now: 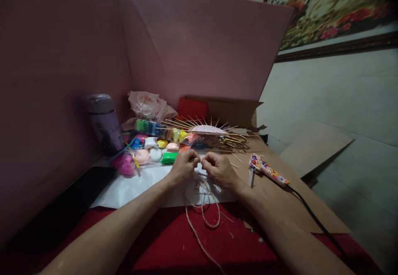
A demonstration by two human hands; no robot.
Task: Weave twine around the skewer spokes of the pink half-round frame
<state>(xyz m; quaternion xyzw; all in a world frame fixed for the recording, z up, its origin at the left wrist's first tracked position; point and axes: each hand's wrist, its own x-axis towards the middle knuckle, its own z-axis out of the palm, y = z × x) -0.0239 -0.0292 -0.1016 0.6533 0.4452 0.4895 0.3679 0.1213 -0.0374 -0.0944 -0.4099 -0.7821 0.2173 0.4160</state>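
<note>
My left hand and my right hand are close together in the middle, above a white sheet. Both have thumb and forefinger pinched on a length of twine; the bit between the fingertips is small and partly hidden. Below the hands the twine falls in loose loops onto the red cloth and trails to the bottom edge. Just beyond them lies a pale half-round piece with thin wooden sticks fanning out from its curved edge.
At right, a flower-patterned glue gun with a black cord lies on cardboard. Packets of coloured clay spread behind my left hand. A purple tumbler stands at left near a dark flat panel. Pink boards enclose the back.
</note>
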